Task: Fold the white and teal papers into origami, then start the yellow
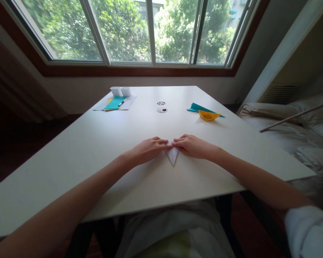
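Observation:
A small piece of white paper (173, 156), folded to a point, lies on the table with its tip toward me. A crease runs down its middle. My left hand (154, 148) grips its left upper edge, fingers together on the paper. From the other side, my right hand (190, 145) pinches the right upper edge. The fingertips of both hands nearly meet over the paper's top, which they partly hide.
The white table (78, 157) carries a yellow paper boat (208, 115) and a teal paper plane (200, 107) at right. At back left are teal paper (115, 103), a pen (122, 102) and white paper boxes (125, 91). Round discs (162, 110) lie mid-table.

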The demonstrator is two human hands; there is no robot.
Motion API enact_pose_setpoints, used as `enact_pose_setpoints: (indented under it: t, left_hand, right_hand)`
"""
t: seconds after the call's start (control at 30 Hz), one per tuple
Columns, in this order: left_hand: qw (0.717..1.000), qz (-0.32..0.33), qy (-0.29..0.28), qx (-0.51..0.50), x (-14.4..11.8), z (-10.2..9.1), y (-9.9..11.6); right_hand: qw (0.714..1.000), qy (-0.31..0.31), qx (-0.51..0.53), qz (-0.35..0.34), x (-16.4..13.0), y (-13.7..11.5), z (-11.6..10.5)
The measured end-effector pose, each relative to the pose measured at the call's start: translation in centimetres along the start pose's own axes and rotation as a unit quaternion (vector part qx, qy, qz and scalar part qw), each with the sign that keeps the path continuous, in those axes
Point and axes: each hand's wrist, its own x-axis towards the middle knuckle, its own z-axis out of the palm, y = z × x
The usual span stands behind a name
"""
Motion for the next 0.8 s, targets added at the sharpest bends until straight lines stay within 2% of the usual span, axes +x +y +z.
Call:
enact_pose_setpoints:
  t: [0.1,0.2,0.4,0.53,0.67,0.8]
  left_hand:
    - [1.000,0.014,0.003,-0.010,-0.1,-0.1,0.2]
    - [1.000,0.011,0.005,-0.017,-0.3,0.0,0.3]
    - [0.997,-0.057,0.004,-0.046,-0.2,0.6,0.7]
    - [0.992,-0.100,0.033,-0.074,0.3,0.7,1.1]
    - [0.986,-0.098,0.060,-0.121,0.3,0.7,0.6]
    - [0.971,-0.098,0.076,-0.202,0.0,0.5,-0.1]
  right_hand:
    - [0.999,-0.021,-0.012,0.039,-0.1,-0.7,-0.3]
    - [0.998,-0.031,-0.026,0.047,-0.2,-1.1,-0.3]
    - [0.999,-0.030,-0.018,0.026,0.2,-0.7,-0.4]
    - [0.997,-0.002,-0.003,0.078,0.9,-0.2,-0.3]
    - [0.992,0.026,0.052,0.114,1.6,0.5,0.1]
    - [0.981,-0.005,0.143,0.133,1.8,1.0,0.2]
